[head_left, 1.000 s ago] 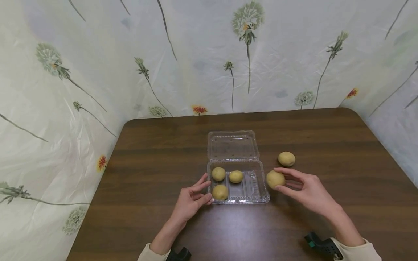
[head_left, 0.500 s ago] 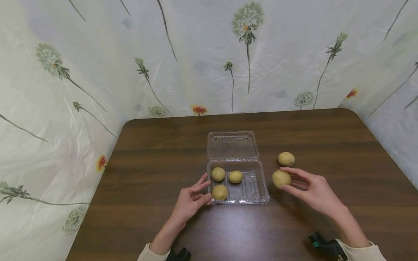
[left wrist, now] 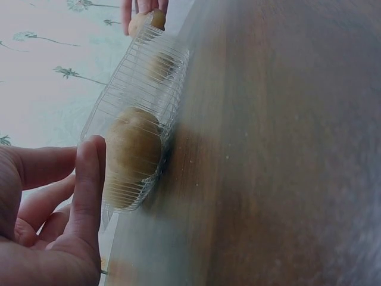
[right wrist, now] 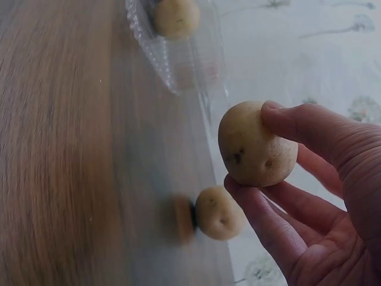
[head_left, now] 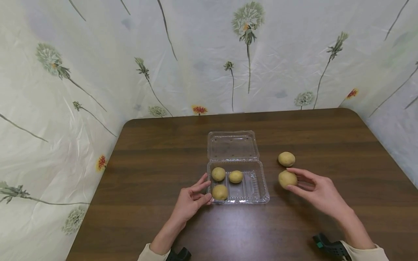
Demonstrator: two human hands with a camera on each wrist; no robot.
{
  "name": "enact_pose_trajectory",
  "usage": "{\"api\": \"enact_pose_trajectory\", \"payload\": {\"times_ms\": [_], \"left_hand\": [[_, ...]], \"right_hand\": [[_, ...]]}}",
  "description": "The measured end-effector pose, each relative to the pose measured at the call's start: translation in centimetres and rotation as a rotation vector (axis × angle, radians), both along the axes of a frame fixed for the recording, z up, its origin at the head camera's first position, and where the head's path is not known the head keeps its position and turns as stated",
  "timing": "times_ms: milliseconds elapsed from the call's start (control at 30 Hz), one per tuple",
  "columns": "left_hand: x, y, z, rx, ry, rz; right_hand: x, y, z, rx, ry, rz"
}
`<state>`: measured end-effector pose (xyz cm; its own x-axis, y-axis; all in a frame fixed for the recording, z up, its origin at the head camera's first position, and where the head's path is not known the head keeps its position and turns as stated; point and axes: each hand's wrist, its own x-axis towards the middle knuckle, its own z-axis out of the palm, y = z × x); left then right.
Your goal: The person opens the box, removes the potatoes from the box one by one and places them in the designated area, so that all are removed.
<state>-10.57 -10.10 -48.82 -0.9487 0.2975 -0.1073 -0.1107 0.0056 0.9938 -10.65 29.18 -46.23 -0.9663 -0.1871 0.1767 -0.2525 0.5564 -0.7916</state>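
Observation:
In the head view a clear plastic clamshell container [head_left: 251,198] lies on the table with its lid [head_left: 232,145] folded back. Three potatoes sit inside: one back left [head_left: 218,174], one near the middle [head_left: 236,177], one front left [head_left: 220,192]. My left hand [head_left: 192,201] holds the container's left rim by the front corner, thumb and finger together at the edge in the left wrist view. To the right of the container, my right hand [head_left: 321,194] grips a potato [right wrist: 253,146] between thumb and fingers, raised off the table. Another potato [head_left: 286,159] lies just beyond it.
The brown wooden table [head_left: 156,152] has rounded far corners. Behind and beside it hangs a pale flower-printed sheet [head_left: 196,72]. Dark wrist devices show on both wrists, at the cream sleeves [head_left: 365,252].
My right hand has moved rightward, away from the container, with the potato still in its grip. The left hand and the container have stayed in place.

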Motion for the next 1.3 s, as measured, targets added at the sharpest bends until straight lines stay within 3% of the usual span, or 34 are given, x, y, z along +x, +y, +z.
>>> {"api": "enact_pose_trajectory", "payload": {"times_ms": [1300], "left_hand": [[0.0, -0.1, 0.2, -0.01, -0.004, -0.003]], "right_hand": [[-0.6, 3.4, -1.4, 0.067, 0.041, -0.093]]}}
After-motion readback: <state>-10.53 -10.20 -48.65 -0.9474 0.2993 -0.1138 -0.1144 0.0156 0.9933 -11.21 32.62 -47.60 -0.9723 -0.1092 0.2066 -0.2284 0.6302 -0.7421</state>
